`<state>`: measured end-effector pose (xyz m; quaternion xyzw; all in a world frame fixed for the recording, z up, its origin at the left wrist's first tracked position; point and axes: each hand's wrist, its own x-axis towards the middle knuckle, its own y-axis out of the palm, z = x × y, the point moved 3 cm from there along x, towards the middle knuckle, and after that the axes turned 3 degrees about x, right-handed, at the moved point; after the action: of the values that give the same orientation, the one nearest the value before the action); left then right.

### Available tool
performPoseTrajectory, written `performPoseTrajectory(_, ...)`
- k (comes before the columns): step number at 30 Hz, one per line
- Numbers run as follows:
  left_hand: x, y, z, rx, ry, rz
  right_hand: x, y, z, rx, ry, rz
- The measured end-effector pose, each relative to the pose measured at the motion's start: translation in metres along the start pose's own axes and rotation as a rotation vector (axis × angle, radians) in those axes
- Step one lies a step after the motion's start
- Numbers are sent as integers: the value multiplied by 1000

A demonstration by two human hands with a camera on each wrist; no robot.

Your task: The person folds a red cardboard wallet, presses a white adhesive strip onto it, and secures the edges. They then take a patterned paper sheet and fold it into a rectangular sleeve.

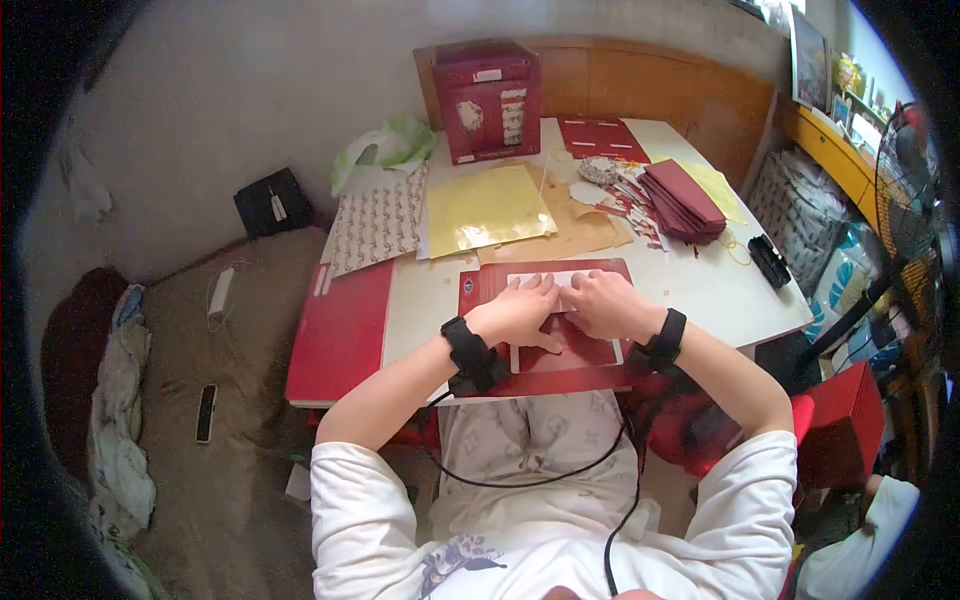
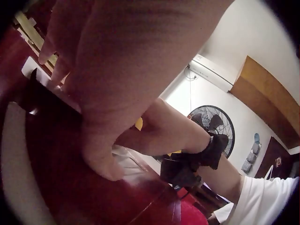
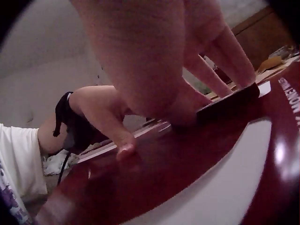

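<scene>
A dark red paper piece (image 1: 585, 345) with white edges lies before the person on a larger red sheet (image 1: 480, 290). The left hand (image 1: 522, 312) presses on it, fingers reaching toward its far edge. In the left wrist view, the left thumb (image 2: 105, 161) lies extended on the glossy red surface. Close beside it, the right hand (image 1: 605, 303) rests on the same far edge. The right wrist view shows its fingers (image 3: 234, 61) stretched down to a raised dark flap (image 3: 229, 103) along that edge. A curved white area (image 3: 225, 173) shows on the red surface in front.
Behind the hands lie yellow sheets (image 1: 490, 210), brown paper (image 1: 590, 225) and a patterned sheet (image 1: 380, 220). A stack of maroon folded pieces (image 1: 685, 203) sits right of paper scraps (image 1: 625, 195). A maroon box (image 1: 487, 105) stands at the back; a black stapler-like object (image 1: 769, 262) is near the right edge.
</scene>
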<state>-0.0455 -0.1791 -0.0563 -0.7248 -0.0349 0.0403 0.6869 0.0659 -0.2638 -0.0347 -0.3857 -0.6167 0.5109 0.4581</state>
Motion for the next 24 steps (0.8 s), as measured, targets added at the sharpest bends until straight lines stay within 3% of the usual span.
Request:
performPoseTrajectory(14,-9,5,-1,69,-1,59,-12,9,-5,-28,9,42)
performPoseTrajectory(18,-16,4,-10,160,-75,75,-21,9,-9,-13,0,24)
performPoseTrajectory(20,-23,3,-12,174,-227,89,-24,12,-12,-2,-1,14)
performPoseTrajectory(24,-31,5,-12,165,-357,78,-26,13,-11,35,20,-1)
